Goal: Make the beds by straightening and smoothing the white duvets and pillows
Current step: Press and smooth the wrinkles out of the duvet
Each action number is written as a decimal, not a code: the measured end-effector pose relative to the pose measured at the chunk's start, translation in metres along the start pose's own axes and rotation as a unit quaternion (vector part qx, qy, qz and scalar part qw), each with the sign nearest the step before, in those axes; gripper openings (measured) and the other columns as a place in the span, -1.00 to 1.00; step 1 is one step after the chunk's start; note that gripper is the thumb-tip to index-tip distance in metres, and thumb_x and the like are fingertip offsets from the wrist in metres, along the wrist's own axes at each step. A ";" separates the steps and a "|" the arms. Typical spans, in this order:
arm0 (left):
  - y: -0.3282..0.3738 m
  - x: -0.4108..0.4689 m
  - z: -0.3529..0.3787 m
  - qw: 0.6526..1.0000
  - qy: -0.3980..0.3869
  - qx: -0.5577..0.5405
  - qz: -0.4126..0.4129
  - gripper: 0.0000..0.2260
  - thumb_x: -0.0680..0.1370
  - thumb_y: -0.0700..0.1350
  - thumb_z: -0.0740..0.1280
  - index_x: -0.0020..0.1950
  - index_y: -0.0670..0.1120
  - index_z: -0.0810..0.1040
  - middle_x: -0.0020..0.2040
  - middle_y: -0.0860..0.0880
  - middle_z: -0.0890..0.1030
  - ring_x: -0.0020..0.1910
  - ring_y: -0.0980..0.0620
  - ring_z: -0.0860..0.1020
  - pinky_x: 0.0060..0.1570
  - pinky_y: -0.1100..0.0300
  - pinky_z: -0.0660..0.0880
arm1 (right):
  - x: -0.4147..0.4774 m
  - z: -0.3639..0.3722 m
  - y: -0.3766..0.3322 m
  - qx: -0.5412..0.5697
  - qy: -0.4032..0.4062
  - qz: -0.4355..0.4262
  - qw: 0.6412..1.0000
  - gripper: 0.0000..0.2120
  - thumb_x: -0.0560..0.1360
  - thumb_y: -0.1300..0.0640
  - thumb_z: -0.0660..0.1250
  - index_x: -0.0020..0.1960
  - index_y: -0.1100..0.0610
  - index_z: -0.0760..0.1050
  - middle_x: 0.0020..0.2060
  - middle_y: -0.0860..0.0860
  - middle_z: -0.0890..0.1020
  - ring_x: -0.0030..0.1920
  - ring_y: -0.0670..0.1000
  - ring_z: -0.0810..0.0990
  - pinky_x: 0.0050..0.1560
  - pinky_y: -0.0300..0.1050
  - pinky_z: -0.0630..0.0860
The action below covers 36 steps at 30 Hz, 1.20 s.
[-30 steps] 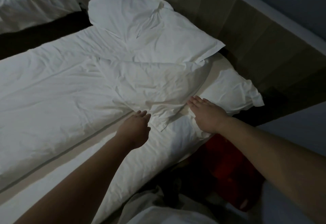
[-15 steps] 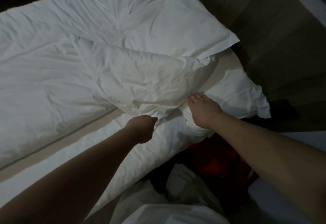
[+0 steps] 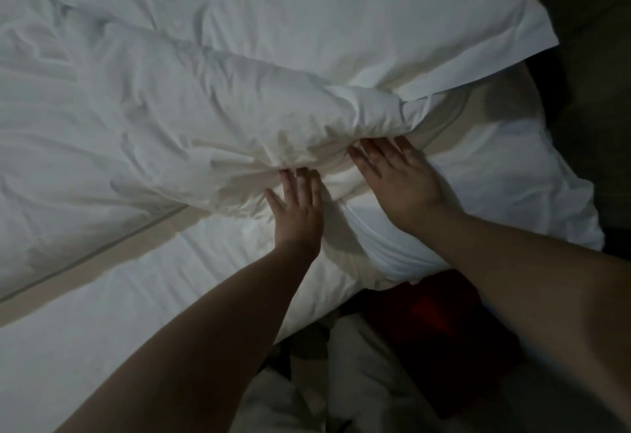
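**A:** What fills most of the view?

**B:** The bed [image 3: 119, 313], seen from above in dim light. It is covered in white, and a beige strip [image 3: 102, 262] runs aslant across it from the left edge toward the middle.

**A:** And the duvet?

**B:** The white duvet [image 3: 136, 108] lies creased over the left and middle of the bed. Its near corner is bunched into a thick roll that ends just beyond the hands.

**A:** What about the pillows?

**B:** There are two. The upper pillow [image 3: 375, 23] lies flat along the top, and its pointed corner overlaps the rolled duvet corner. The lower pillow [image 3: 505, 200] sits at the right edge of the bed, partly under the right forearm.

**A:** What are the hands doing?

**B:** The right hand [image 3: 396, 187] lies palm down where the lower pillow meets the duvet roll. It is spread flat and grips nothing. The left hand [image 3: 297, 214] is just beside it, also palm down on the bed. Its fingers [image 3: 302, 181] are straight, the tips touch the underside of the bunched duvet edge, and nothing is pinched or held.

**A:** Is there anything smaller?

**B:** Below the bed's edge, near the right arm, there is a red object [image 3: 440, 316]. It is too dark to tell what it is. Some white cloth [image 3: 358, 364] lies beside it.
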<state>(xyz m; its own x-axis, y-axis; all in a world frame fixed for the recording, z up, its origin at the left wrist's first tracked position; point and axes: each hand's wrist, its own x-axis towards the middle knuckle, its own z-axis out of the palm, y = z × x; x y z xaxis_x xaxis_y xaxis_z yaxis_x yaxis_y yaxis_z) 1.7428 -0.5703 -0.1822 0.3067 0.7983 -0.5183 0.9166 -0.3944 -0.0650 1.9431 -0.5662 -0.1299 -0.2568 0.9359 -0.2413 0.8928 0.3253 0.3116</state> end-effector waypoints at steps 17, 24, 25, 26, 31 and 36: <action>-0.066 -0.062 -0.291 0.942 0.228 0.114 0.218 -0.75 0.55 -0.23 0.26 0.21 -0.09 0.44 -0.03 -0.11 0.57 -0.07 -0.20 0.58 -0.31 0.04 0.33 | -0.014 -0.075 0.014 0.271 0.132 0.160 0.940 -0.54 0.45 0.13 0.44 0.33 0.20 0.52 0.09 0.18 0.64 0.11 0.24 0.61 0.19 0.12 0.50; -0.062 -0.066 -0.414 0.874 0.357 0.201 0.262 -0.74 0.28 -0.44 0.35 -0.20 -0.14 0.40 -0.41 -0.09 0.39 -0.47 -0.12 0.40 -0.37 0.13 0.22 | -0.016 -0.139 0.066 0.342 0.143 0.353 0.859 -0.77 0.41 0.27 0.41 0.06 0.19 0.57 -0.07 0.19 0.65 0.00 0.28 0.62 0.03 0.10 0.53; -0.058 -0.062 -0.422 0.870 0.361 0.210 0.264 -0.74 0.28 -0.44 0.34 -0.21 -0.14 0.39 -0.41 -0.09 0.39 -0.47 -0.13 0.42 -0.36 0.12 0.24 | -0.017 -0.143 0.079 0.357 0.139 0.378 0.843 -0.86 0.45 0.26 0.36 0.00 0.19 0.56 -0.09 0.20 0.64 -0.02 0.28 0.61 -0.03 0.08 0.51; -0.055 -0.057 -0.428 0.865 0.366 0.220 0.263 -0.75 0.29 -0.43 0.32 -0.21 -0.13 0.39 -0.41 -0.09 0.40 -0.46 -0.14 0.45 -0.35 0.12 0.27 | -0.016 -0.146 0.092 0.377 0.129 0.397 0.827 -0.91 0.49 0.25 0.31 -0.01 0.19 0.54 -0.08 0.21 0.63 -0.02 0.28 0.60 -0.06 0.05 0.49; -0.041 -0.001 -0.459 0.843 0.410 0.237 0.255 -0.83 0.38 -0.31 0.14 -0.22 -0.13 0.50 -0.39 -0.11 0.54 -0.42 -0.15 0.54 -0.29 0.12 0.37 | -0.001 -0.167 0.175 0.365 0.094 0.395 0.838 -0.81 0.58 0.26 0.20 0.08 0.19 0.58 0.09 0.25 0.64 0.11 0.27 0.62 0.08 0.04 0.52; -0.015 0.079 -0.528 0.859 0.415 0.232 0.190 -0.84 0.59 -0.23 0.19 0.02 -0.16 0.56 -0.06 -0.21 0.65 -0.04 -0.21 0.61 0.14 -0.04 0.39 | 0.024 -0.160 0.215 0.370 0.234 0.355 0.826 -0.90 0.50 0.35 0.31 -0.17 0.25 0.56 -0.21 0.24 0.65 -0.19 0.26 0.65 -0.21 -0.03 0.51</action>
<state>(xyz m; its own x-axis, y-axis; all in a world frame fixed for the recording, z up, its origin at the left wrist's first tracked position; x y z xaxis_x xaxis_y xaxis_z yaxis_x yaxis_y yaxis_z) 1.8889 -0.2615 0.2284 0.8154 0.5446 0.1962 0.5672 -0.6840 -0.4588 2.0700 -0.4525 0.0782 0.4679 0.8616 0.1967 0.8173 -0.3372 -0.4673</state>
